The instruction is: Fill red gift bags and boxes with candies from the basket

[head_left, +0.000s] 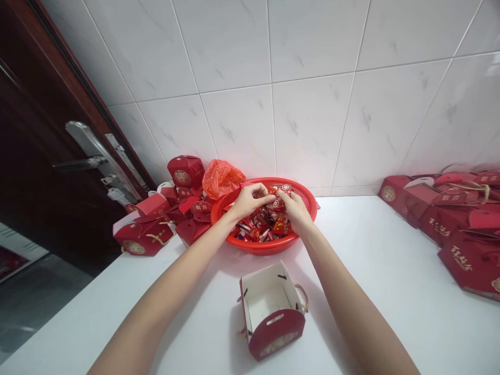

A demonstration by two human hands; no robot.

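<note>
Both my hands are over a red plastic basket (269,249) filled with wrapped candies (258,225). My right hand (296,211) grips a red candy packet (279,200) with a pale hexagon print. Close beside it, my left hand (252,202) has thumb and fingers pinched together at the packet's left side; what lies between them is hidden. Nearer to me, between my forearms, stands an open dark-red gift box (276,336) with a white inside and rope handles. No candies show in it.
Folded red gift boxes (144,234) are piled left of the basket, by a crumpled red plastic bag (222,178). More red gift boxes (441,208) crowd the right side of the white table (375,250). Behind is a tiled wall (312,114); a dark door (35,135) is at left.
</note>
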